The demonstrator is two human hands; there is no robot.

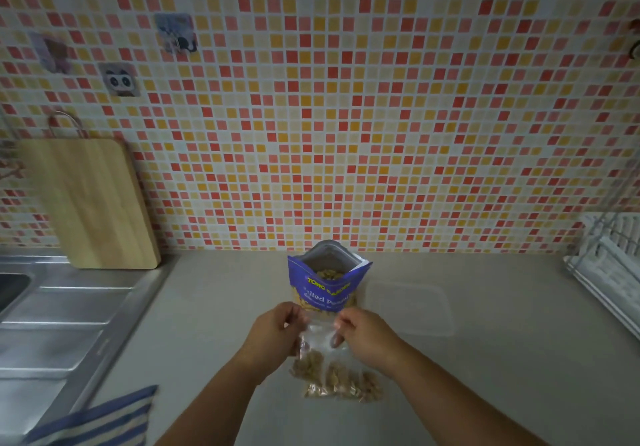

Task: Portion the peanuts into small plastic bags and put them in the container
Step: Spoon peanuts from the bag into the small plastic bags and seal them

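Note:
A blue bag of salted peanuts (pixel 327 281) stands open on the counter near the wall, with nuts showing inside. Just in front of it I hold a small clear plastic bag (pixel 320 340) partly filled with peanuts. My left hand (pixel 273 333) pinches its top left edge and my right hand (pixel 363 336) pinches its top right edge. Below the held bag, filled small bags of peanuts (pixel 346 381) lie flat on the counter. A clear plastic container (pixel 412 308), faint against the counter, sits to the right of the blue bag.
A wooden cutting board (pixel 90 203) leans on the tiled wall at left, above a steel sink drainboard (pixel 59 321). A blue striped cloth (pixel 100 421) lies at the lower left. A white dish rack (pixel 609 265) stands at the right edge.

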